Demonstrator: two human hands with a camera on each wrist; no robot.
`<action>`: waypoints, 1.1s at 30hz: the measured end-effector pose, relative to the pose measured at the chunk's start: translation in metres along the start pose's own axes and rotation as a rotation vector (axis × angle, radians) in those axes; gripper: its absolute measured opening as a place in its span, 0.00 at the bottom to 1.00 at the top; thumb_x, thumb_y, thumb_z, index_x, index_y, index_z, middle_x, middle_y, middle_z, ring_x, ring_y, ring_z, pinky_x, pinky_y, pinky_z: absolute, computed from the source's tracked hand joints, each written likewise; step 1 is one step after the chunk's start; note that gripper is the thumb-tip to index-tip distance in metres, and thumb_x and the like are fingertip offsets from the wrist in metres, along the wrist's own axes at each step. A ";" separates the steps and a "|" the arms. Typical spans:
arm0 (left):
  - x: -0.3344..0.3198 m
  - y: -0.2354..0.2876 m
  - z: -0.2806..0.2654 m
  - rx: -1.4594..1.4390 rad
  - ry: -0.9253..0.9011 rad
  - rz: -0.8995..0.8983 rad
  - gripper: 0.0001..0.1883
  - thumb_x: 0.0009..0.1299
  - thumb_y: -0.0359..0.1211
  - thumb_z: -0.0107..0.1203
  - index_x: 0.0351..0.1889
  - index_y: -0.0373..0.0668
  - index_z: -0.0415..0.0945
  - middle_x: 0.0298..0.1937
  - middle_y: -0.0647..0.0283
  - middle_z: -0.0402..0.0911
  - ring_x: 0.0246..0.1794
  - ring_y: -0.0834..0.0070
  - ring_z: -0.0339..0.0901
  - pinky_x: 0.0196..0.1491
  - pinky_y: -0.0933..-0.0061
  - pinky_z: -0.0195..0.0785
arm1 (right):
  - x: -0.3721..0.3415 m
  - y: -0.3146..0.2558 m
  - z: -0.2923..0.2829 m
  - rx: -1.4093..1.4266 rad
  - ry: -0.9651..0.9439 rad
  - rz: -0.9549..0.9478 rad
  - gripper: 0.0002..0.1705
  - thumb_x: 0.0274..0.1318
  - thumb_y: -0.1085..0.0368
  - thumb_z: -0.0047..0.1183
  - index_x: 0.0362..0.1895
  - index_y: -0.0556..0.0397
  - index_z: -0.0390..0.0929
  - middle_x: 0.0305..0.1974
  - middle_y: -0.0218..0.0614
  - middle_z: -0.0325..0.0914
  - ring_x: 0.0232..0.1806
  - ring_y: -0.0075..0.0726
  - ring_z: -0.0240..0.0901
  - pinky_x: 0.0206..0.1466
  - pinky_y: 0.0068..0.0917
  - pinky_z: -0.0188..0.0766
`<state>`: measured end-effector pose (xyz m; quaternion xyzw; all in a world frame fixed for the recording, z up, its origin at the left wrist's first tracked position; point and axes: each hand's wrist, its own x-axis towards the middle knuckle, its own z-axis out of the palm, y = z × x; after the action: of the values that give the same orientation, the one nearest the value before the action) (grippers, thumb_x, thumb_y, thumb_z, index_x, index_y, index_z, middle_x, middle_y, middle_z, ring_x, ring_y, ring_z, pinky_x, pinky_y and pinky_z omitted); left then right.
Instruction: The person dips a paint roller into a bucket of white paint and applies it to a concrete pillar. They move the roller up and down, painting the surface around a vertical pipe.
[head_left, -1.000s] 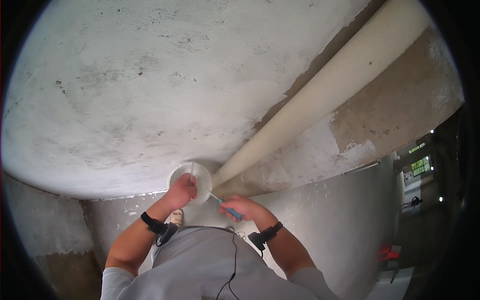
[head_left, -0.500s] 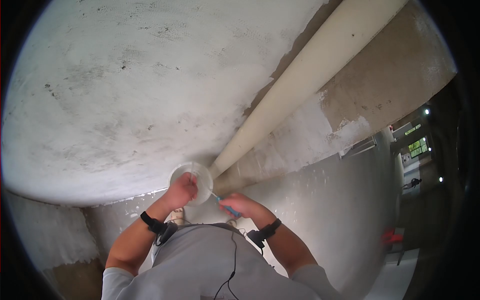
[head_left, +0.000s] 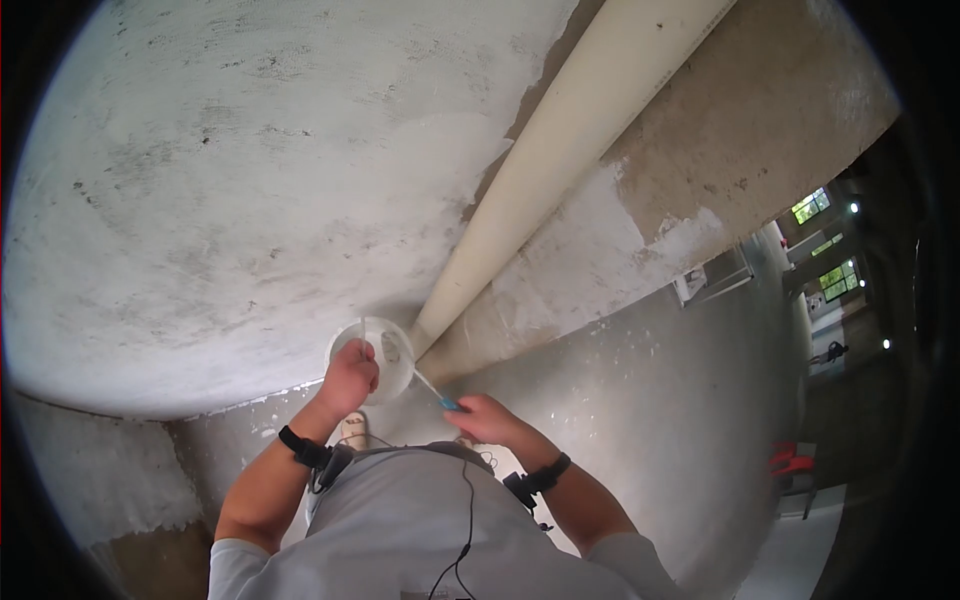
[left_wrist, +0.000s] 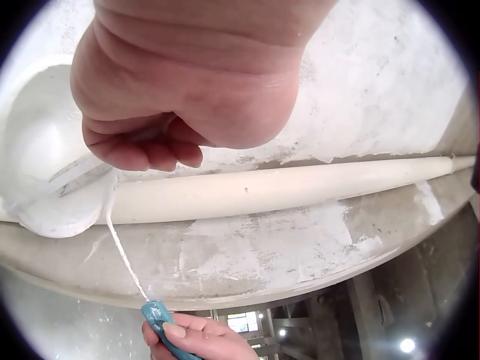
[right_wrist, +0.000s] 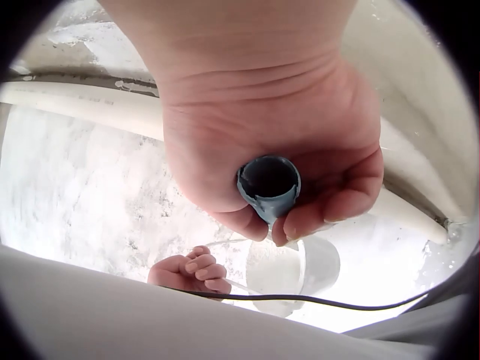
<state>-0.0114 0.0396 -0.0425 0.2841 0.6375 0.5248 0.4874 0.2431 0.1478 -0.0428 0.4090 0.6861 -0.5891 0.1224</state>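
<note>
A whitish bucket [head_left: 402, 385] stands against the wall, below both hands in the head view. My left hand [head_left: 350, 380] is over the bucket's near left side, fingers curled round a flat, pale, see-through strip [left_wrist: 75, 180] that reaches into the bucket in the left wrist view. My right hand [head_left: 486, 418] grips the blue handle [left_wrist: 166, 330] of a tool, to the right of the bucket. From this handle a thin rod [left_wrist: 126, 259] coated in white runs up to the bucket's rim; its far end is hidden. The handle's hollow butt [right_wrist: 270, 184] faces the right wrist camera.
A thick cream pipe [head_left: 540, 170] slants up along the wall from beside the bucket. The wall [head_left: 250, 200] is patchy white, bare brown in places. A cable [head_left: 468, 500] hangs down my shirt. Far right, a red object [head_left: 790, 458] and a distant person [head_left: 832, 352] are visible.
The head view has turned, so the pipe and wall have shifted left. My right hand has turned the tool a little, and more of its rod now shows. My left hand keeps its hold.
</note>
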 end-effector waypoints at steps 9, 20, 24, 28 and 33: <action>0.003 -0.001 0.017 0.017 -0.022 0.011 0.07 0.59 0.24 0.43 0.35 0.36 0.63 0.19 0.60 0.72 0.17 0.75 0.68 0.22 0.74 0.61 | 0.008 0.006 -0.016 0.337 -0.183 0.150 0.20 0.62 0.53 0.50 0.34 0.59 0.77 0.19 0.31 0.72 0.17 0.25 0.67 0.19 0.24 0.62; -0.006 0.010 0.033 0.193 -0.152 0.091 0.07 0.59 0.26 0.42 0.35 0.37 0.61 0.19 0.62 0.72 0.20 0.76 0.67 0.26 0.76 0.61 | 0.029 -0.022 -0.015 0.664 -0.182 0.413 0.18 0.60 0.52 0.51 0.33 0.56 0.77 0.18 0.27 0.67 0.15 0.22 0.59 0.14 0.22 0.48; -0.010 0.015 0.038 0.098 -0.145 0.044 0.07 0.58 0.25 0.43 0.35 0.36 0.64 0.19 0.62 0.73 0.20 0.76 0.69 0.28 0.78 0.62 | 0.033 -0.022 -0.011 0.743 -0.177 0.439 0.17 0.60 0.53 0.51 0.32 0.56 0.77 0.19 0.28 0.68 0.15 0.23 0.59 0.14 0.21 0.48; -0.009 0.013 0.038 0.134 -0.134 0.061 0.07 0.58 0.25 0.42 0.35 0.37 0.62 0.19 0.62 0.72 0.20 0.76 0.69 0.27 0.78 0.62 | 0.033 -0.018 -0.008 0.759 -0.193 0.401 0.17 0.60 0.53 0.52 0.32 0.56 0.77 0.18 0.29 0.69 0.14 0.23 0.59 0.13 0.22 0.48; -0.003 0.002 0.033 0.113 -0.097 0.057 0.07 0.59 0.24 0.41 0.35 0.37 0.61 0.19 0.61 0.72 0.20 0.75 0.69 0.26 0.76 0.62 | 0.020 -0.005 -0.007 0.690 -0.172 0.297 0.18 0.60 0.53 0.52 0.32 0.57 0.77 0.17 0.30 0.69 0.14 0.25 0.61 0.11 0.24 0.49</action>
<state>0.0197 0.0508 -0.0390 0.3544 0.6332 0.4873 0.4859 0.2292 0.1621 -0.0502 0.4701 0.3679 -0.7934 0.1185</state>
